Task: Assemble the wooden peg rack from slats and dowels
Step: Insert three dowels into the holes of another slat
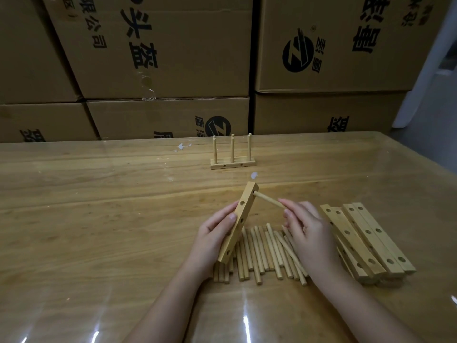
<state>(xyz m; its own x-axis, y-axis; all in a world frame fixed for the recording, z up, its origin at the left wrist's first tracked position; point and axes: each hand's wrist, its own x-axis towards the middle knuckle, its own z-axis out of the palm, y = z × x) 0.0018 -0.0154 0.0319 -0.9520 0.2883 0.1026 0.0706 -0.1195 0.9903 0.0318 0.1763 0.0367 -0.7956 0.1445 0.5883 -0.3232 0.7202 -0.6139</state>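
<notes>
Your left hand grips the slat tilted, long axis running up and away toward the tabletop's far edge, holes facing right. Your right hand pinches a dowel at its near end; its far tip points left, meeting the slat's top hole.

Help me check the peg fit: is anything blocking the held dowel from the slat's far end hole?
Nothing visible. The right hand pinches the dowel, its tip at the mouth of the end hole in the slat; the left hand grips it lower, away from that hole.
</notes>
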